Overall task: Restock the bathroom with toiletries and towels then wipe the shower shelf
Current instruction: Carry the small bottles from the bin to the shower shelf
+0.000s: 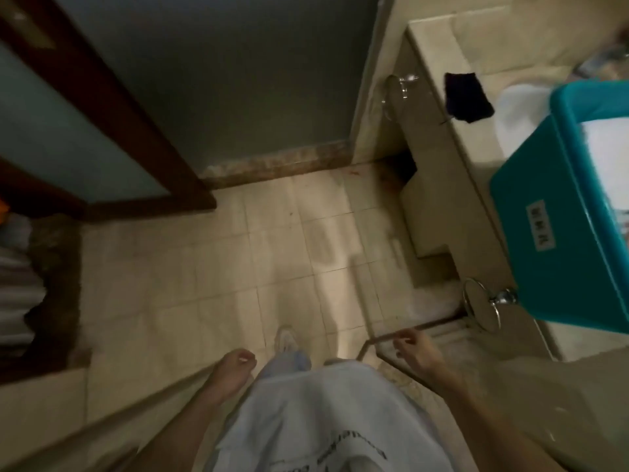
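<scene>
A teal plastic bin [558, 212] with white towels inside stands on the beige vanity counter [439, 107] at the right. A dark cloth [467, 97] lies on that counter behind the bin. My left hand [236, 364] hangs at my side over the tiled floor, fingers loosely curled, holding nothing. My right hand [413, 347] hangs near a thin metal frame [384, 338], fingers loosely curled and empty. Whether it touches the frame is unclear. The picture is blurred.
A dark wooden door with frosted glass [85, 131] stands open at the left. Chrome towel rings [483, 306] hang on the counter's front. The tiled floor [238, 260] lies ahead. A dark mat [54, 287] is at the left edge.
</scene>
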The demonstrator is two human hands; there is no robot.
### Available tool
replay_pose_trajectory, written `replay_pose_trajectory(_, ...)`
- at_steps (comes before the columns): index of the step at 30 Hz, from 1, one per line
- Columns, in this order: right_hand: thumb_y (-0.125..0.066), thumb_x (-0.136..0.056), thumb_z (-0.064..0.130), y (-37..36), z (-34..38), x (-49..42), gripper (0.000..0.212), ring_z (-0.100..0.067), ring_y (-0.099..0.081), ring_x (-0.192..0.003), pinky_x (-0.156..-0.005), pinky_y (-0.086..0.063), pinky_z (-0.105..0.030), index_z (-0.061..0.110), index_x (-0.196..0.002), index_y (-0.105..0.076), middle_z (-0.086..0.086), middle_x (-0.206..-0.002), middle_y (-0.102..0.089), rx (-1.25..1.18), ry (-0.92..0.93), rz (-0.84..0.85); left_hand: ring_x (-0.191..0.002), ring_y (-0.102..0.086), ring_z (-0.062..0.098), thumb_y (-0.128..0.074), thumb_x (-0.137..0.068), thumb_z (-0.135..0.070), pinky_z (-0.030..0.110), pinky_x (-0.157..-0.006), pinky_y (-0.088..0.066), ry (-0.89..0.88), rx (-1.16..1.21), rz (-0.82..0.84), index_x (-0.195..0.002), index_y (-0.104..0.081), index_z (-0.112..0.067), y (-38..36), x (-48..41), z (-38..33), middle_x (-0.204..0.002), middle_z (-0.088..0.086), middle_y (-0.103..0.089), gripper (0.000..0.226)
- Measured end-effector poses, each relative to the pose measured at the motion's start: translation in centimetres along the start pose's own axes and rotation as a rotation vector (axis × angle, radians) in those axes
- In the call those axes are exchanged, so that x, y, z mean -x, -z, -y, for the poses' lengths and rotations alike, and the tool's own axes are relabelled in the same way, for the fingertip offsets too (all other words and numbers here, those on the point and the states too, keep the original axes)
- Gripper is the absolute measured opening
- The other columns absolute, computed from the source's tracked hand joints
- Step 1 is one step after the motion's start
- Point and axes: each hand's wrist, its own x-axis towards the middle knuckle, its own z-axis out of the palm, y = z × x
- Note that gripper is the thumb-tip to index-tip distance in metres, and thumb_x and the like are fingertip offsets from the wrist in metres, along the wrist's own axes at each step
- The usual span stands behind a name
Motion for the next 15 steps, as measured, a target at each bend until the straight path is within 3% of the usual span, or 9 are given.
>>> replay_pose_trajectory(3, -0.063, -0.097, 0.017, -0.8, -0.5, -0.8, 0.004, -0.025, -0.068, -0.091, -0.088, -0.058, -0.043, 0.016, -0.099, -0.066, -0.007, -0.095, -0.070, -0.065, -0.086, -0.035, -0.091, -0.068, 0.020, -0.059, -0.097, -0.026, 0.028, -0.082, -0.049, -0.109, -0.052, -0.002, -0.099, -0.066, -0.026, 3.9, -3.8, -6.9, -0.103, 0.004, -0.071, 0.007)
replay_pose_trajectory(6, -0.064, -0.096, 0.024, -1.8, -0.4, -2.2, 0.023, -0.025, -0.069, -0.095, -0.087, -0.057, -0.040, 0.011, -0.114, -0.068, -0.008, -0.102, -0.071, -0.103, -0.165, -0.067, -0.088, -0.069, 0.020, -0.058, -0.098, -0.021, 0.029, -0.084, -0.049, -0.186, -0.072, -0.004, -0.106, -0.066, -0.018, 6.9, -6.3, -13.7, -0.099, 0.005, -0.070, 0.012)
replay_pose_trajectory(12, -0.064, -0.094, 0.028, -1.6, 1.2, -6.3, 0.021, -0.024, -0.070, -0.092, -0.090, -0.058, -0.044, 0.013, -0.108, -0.067, -0.006, -0.100, -0.072, -0.296, -0.226, -0.126, -0.093, -0.070, 0.021, -0.058, -0.098, -0.017, 0.027, -0.077, -0.049, -0.288, -0.256, 0.067, -0.104, -0.067, -0.020, 9.1, -11.2, -22.4, -0.099, 0.005, -0.071, 0.011)
replay_pose_trajectory(15, -0.065, -0.094, 0.021, 0.4, 3.0, -9.2, 0.013, -0.028, -0.069, -0.096, -0.083, -0.055, -0.035, 0.015, -0.105, -0.064, -0.007, -0.100, -0.070, -0.371, -0.235, -0.155, -0.091, -0.068, 0.025, -0.058, -0.098, -0.012, 0.029, -0.079, -0.050, -0.260, -0.315, 0.077, -0.101, -0.066, -0.016, 9.1, -13.4, -24.8, -0.103, 0.013, -0.069, 0.010)
